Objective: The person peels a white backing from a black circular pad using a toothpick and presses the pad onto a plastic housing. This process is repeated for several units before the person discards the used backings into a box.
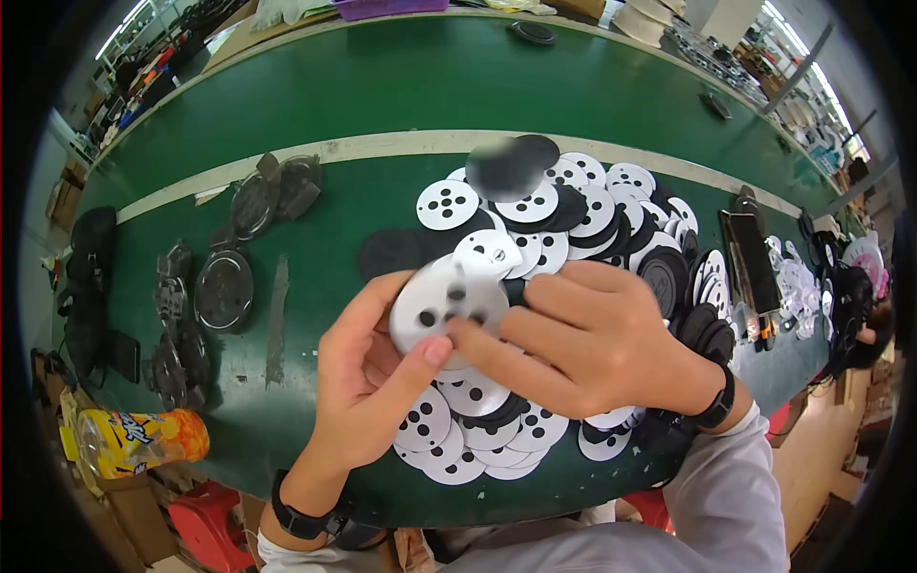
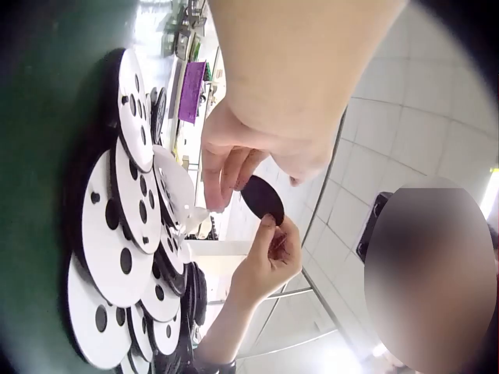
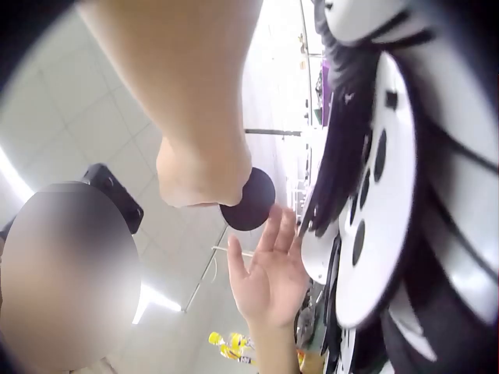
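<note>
- An orange bottle (image 1: 143, 439) lies at the near-left edge of the green table (image 1: 382, 95), with its end lost in the dark lens rim.
- The black round parts (image 1: 224, 286) beside it are too dark to make out.
- The left hand (image 1: 368, 382) pinches the white disc (image 1: 447, 304), thumb on its face and fingers hidden beneath.
- The white disc is held up over the pile, between both hands.
- The right hand (image 1: 592, 344) grips the disc's edge, its fingers covering that side.
- The pile of discs (image 1: 573, 205) spreads rightward, and the hands hide its middle.
</note>
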Demonstrator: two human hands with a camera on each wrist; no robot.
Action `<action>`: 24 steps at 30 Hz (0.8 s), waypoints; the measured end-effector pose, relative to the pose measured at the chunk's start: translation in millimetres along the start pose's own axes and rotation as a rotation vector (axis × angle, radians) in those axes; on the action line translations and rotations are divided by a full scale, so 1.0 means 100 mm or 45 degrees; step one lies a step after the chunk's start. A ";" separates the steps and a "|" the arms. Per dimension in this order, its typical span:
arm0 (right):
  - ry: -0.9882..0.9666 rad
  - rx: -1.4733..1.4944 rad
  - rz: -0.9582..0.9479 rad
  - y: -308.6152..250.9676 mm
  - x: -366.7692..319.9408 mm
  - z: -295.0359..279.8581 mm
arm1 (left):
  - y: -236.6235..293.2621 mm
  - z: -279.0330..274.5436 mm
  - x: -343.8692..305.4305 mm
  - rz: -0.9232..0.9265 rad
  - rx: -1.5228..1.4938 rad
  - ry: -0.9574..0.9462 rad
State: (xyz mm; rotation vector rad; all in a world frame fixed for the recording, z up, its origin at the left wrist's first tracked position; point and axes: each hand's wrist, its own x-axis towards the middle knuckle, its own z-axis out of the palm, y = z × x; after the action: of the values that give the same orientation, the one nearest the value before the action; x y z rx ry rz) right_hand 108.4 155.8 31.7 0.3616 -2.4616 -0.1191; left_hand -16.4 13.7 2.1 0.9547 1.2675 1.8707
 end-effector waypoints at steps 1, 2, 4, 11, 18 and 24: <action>-0.060 0.192 -0.004 -0.02 0.00 0.03 | 0.01 -0.03 -0.01 -0.009 0.006 0.005; -0.122 0.523 0.095 -0.02 0.03 0.01 | 0.03 -0.06 -0.03 0.025 0.133 0.016; 0.033 0.721 0.186 0.00 0.00 0.10 | 0.02 -0.14 -0.03 0.103 0.213 -0.010; 0.006 0.570 0.381 0.04 0.00 -0.01 | 0.10 -0.04 -0.04 -0.073 0.048 -0.080; 0.201 0.698 0.392 0.03 -0.05 0.16 | 0.10 0.01 -0.07 -0.078 0.353 -0.024; 0.151 0.537 0.352 0.01 -0.02 0.10 | 0.03 -0.02 -0.04 0.212 0.658 -0.139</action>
State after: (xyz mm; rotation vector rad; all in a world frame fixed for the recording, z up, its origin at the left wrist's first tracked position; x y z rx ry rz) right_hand 103.4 157.5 23.2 0.1935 -2.3790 0.5291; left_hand -17.1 8.5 3.7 1.4473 1.6861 1.6068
